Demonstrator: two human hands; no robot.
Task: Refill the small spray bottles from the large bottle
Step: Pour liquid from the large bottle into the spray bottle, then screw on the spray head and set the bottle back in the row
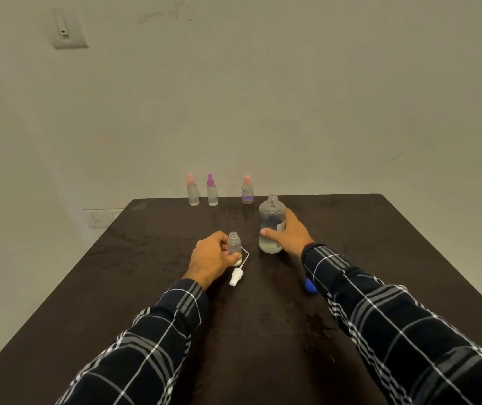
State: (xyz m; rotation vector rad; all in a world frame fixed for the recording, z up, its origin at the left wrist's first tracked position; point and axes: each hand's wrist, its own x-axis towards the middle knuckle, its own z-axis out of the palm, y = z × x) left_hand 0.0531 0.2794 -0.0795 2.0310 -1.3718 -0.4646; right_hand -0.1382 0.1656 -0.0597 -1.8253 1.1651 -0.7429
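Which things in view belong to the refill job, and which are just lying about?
Job:
large bottle
open small bottle
white spray head
blue cap
row of capped spray bottles

Not part of it:
wall switch
wall socket

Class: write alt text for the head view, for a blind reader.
The left hand holds a small uncapped spray bottle while the right hand grips the large open bottle on a dark table. Three capped spray bottles stand behind.

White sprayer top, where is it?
Head view: the white sprayer top lies on the table beside the left hand, just nearer than the small open bottle.
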